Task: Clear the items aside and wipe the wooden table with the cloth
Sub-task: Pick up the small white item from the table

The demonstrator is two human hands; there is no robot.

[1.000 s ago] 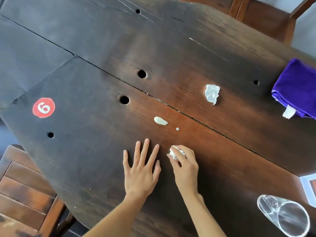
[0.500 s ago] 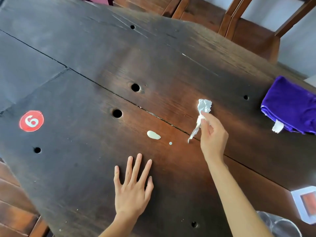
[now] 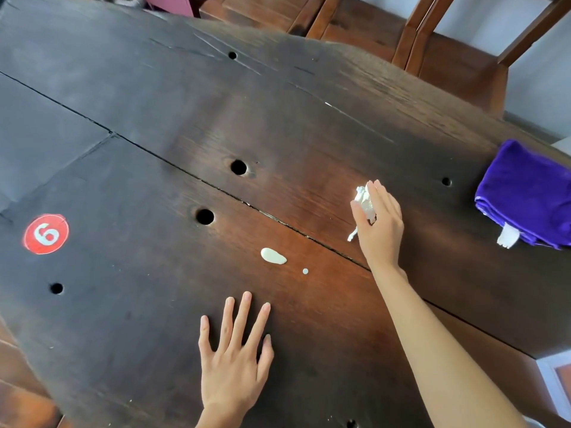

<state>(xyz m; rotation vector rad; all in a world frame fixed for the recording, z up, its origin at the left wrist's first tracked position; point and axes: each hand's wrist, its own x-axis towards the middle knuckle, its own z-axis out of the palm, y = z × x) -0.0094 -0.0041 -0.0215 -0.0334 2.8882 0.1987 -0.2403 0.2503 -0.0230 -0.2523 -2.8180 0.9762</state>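
My right hand (image 3: 379, 222) reaches out over the dark wooden table (image 3: 129, 168) and holds crumpled foil scraps (image 3: 364, 202) between thumb and fingers; a thin twisted end hangs below the palm. My left hand (image 3: 234, 356) lies flat on the table near the front edge, fingers spread. A folded purple cloth (image 3: 525, 193) with a white tag lies at the table's right edge, to the right of my right hand. A white creamy blob (image 3: 273, 256) and a small white drop (image 3: 305, 271) sit on the wood between my hands.
A red round sticker (image 3: 46, 233) with a number is at the left. Several round holes (image 3: 238, 167) dot the tabletop. Wooden chairs (image 3: 457, 54) stand behind the far edge. A framed item (image 3: 556, 384) shows at the lower right edge.
My right hand carried a small scrap from near my left hand up and right to the second foil piece and closed round it. The view tilted up; the glass left the frame.
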